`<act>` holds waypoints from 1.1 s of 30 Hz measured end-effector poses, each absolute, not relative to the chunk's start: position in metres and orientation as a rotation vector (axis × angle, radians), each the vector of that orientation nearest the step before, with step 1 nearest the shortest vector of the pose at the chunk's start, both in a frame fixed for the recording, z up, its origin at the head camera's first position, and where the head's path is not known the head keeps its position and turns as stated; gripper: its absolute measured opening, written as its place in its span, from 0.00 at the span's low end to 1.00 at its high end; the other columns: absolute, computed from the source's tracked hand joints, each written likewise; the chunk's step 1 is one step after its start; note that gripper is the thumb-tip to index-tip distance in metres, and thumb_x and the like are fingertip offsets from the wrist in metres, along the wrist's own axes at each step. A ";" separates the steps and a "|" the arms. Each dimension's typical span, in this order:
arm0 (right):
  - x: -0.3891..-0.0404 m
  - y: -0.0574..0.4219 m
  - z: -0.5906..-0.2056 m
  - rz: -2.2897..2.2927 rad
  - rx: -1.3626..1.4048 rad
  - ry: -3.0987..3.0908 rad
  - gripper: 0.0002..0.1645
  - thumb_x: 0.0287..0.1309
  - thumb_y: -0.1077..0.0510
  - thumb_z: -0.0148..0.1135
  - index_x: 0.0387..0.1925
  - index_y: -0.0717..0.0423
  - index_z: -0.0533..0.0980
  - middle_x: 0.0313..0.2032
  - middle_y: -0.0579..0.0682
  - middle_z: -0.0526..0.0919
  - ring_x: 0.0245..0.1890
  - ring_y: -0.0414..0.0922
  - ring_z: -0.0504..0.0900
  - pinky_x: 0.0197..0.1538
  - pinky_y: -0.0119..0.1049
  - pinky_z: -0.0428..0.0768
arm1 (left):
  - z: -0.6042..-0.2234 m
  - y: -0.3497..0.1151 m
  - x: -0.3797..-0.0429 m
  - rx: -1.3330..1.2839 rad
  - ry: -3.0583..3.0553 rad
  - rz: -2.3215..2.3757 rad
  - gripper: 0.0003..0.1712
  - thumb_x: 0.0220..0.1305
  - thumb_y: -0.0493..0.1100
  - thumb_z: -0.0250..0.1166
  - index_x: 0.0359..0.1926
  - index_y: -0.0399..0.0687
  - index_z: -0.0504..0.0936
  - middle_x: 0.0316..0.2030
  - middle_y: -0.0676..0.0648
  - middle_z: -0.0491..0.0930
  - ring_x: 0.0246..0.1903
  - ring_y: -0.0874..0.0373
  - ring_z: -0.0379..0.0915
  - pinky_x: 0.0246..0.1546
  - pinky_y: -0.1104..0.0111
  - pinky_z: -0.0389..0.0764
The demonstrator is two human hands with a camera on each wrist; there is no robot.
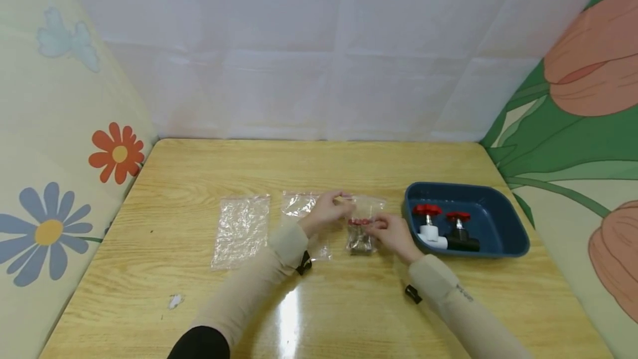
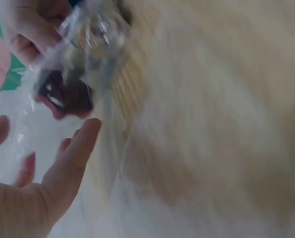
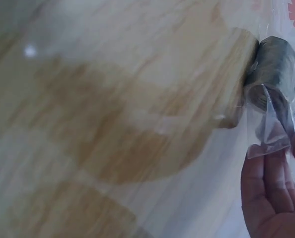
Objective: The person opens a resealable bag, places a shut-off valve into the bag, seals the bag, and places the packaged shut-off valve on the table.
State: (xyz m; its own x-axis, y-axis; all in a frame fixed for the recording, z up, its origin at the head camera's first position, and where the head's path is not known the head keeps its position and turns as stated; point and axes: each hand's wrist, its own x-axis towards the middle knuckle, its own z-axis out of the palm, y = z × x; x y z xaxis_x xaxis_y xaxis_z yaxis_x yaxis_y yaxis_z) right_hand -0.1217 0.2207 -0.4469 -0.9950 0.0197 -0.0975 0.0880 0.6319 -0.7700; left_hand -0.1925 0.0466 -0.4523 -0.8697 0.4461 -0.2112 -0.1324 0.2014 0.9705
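Observation:
A clear zip bag [image 1: 377, 204] holds a valve [image 1: 360, 240] with a red handwheel and a grey pipe body, seen from its pipe end as a grey valve [image 3: 271, 74] in the right wrist view. My right hand [image 1: 394, 232] pinches the bag's side edge; the right wrist view shows the plastic corner between fingers and thumb. By the bag's upper left is my left hand [image 1: 326, 214], its thumb and fingers spread apart beside the plastic in the left wrist view. Under the left forearm lies a second clear bag [image 1: 299, 204], partly hidden.
A flat clear bag [image 1: 241, 231] lies further left on the wooden table [image 1: 349, 314]. At right stands a blue tray [image 1: 503, 231] with a white valve [image 1: 430, 231] and a black valve [image 1: 461, 237], both with red handwheels. White cloth [image 1: 319, 71] hangs behind.

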 end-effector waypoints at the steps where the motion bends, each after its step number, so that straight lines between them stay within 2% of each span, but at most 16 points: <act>1: -0.122 0.221 -0.447 -1.307 0.097 2.767 0.08 0.48 0.64 0.66 0.30 0.66 0.77 0.23 0.52 0.82 0.20 0.36 0.73 0.23 0.28 0.70 | -0.451 0.047 -0.189 0.221 1.976 1.726 0.20 0.55 0.38 0.65 0.49 0.37 0.73 0.34 0.41 0.80 0.32 0.51 0.77 0.33 0.60 0.80; 3: -0.122 0.220 -0.446 -1.301 0.114 2.768 0.08 0.47 0.65 0.66 0.30 0.66 0.77 0.22 0.51 0.82 0.19 0.36 0.73 0.23 0.28 0.70 | -0.450 0.048 -0.184 0.105 1.897 1.738 0.24 0.53 0.34 0.64 0.52 0.34 0.69 0.33 0.38 0.78 0.31 0.48 0.77 0.33 0.58 0.81; 5: -0.123 0.219 -0.446 -1.294 0.122 2.763 0.08 0.47 0.65 0.65 0.30 0.66 0.77 0.23 0.52 0.82 0.19 0.36 0.73 0.22 0.28 0.69 | -0.451 0.049 -0.180 0.032 1.879 1.728 0.25 0.52 0.34 0.64 0.51 0.31 0.68 0.32 0.38 0.78 0.30 0.48 0.77 0.32 0.59 0.81; 11: -0.128 0.216 -0.446 -1.233 0.110 2.781 0.08 0.48 0.64 0.64 0.30 0.67 0.77 0.24 0.54 0.83 0.20 0.37 0.74 0.23 0.30 0.71 | -0.457 0.051 -0.178 0.041 1.945 1.699 0.11 0.51 0.32 0.65 0.36 0.31 0.75 0.27 0.41 0.79 0.25 0.52 0.77 0.28 0.64 0.81; 14: -0.130 0.215 -0.445 -1.211 0.095 2.778 0.08 0.48 0.65 0.62 0.31 0.68 0.76 0.24 0.55 0.82 0.21 0.38 0.73 0.24 0.31 0.72 | -0.459 0.054 -0.179 0.033 1.987 1.714 0.09 0.49 0.29 0.65 0.32 0.31 0.75 0.26 0.41 0.78 0.22 0.54 0.76 0.27 0.65 0.81; 24: -0.140 0.211 -0.447 -1.083 0.142 2.748 0.10 0.51 0.60 0.61 0.33 0.65 0.75 0.24 0.50 0.81 0.22 0.40 0.73 0.24 0.29 0.70 | -0.463 0.059 -0.184 -0.049 1.974 1.727 0.06 0.50 0.28 0.61 0.31 0.31 0.74 0.24 0.42 0.77 0.20 0.56 0.74 0.24 0.66 0.81; 33: -0.141 0.211 -0.444 -1.088 0.129 2.733 0.08 0.51 0.61 0.60 0.31 0.65 0.76 0.23 0.49 0.78 0.24 0.43 0.72 0.26 0.31 0.69 | -0.465 0.060 -0.190 -0.113 1.962 1.681 0.09 0.56 0.28 0.49 0.31 0.27 0.76 0.19 0.42 0.75 0.14 0.58 0.71 0.20 0.68 0.80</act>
State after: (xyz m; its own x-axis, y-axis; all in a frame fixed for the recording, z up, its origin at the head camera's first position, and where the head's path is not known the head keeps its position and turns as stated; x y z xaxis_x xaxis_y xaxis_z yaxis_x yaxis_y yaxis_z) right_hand -0.1406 0.2107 -0.4441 -0.9768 0.0082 -0.2139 0.1529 0.7257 -0.6708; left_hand -0.1898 0.0597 -0.4650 -0.8460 0.2814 -0.4529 -0.4043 0.2152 0.8889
